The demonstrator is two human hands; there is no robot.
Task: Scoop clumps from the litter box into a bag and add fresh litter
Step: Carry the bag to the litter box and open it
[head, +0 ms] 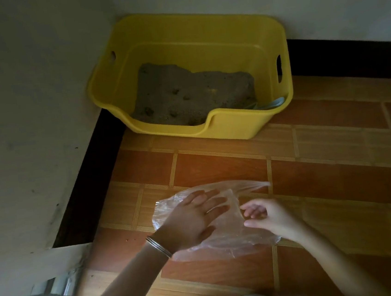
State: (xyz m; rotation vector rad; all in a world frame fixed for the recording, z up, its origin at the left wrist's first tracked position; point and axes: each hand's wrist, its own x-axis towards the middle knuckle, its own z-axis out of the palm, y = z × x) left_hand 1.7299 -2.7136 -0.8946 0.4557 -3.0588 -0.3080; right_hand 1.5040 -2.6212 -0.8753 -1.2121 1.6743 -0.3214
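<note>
Corner of pale walls, dark skirting, orange-brown tiled floor (334, 147). We note the yellow litter box (223, 125) tucked into that corner, grey litter (191, 95) inside with dark clumps. Nearer us than the box, a clear plastic bag (223, 239) lies on the tiles. Our left hand (192, 223) rests flat on it, fingers spread wide. Our right hand (266, 215) pinches the bag's film, fingers curled.

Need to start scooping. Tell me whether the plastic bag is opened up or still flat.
Still flat: the bag lies spread on the floor tiles, left hand pressing it, right hand pinching its edge.
</note>
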